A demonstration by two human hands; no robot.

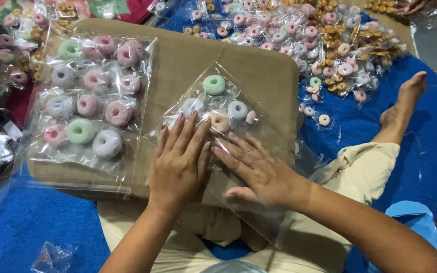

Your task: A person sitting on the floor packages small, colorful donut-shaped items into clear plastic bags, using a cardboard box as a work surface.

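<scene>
A clear plastic bag [259, 136] lies on a tan cushion [188, 60] across my lap. Inside it sit several ring-shaped sugared candies [214, 85]: green, white, peach and pink. My left hand [179, 164] lies flat on the bag with its fingers spread toward the candies. Beside it my right hand [256, 172] presses flat on the bag's lower part, fingers pointing left and touching the left hand. Neither hand grips anything.
Filled bags of ring candies [89, 101] are stacked on the cushion's left side. A large heap of loose and bagged candies [319, 40] covers the blue mat [31, 222] at the back right. My bare foot [405, 101] rests at the right. Another person's hand [413, 6] shows at the top right.
</scene>
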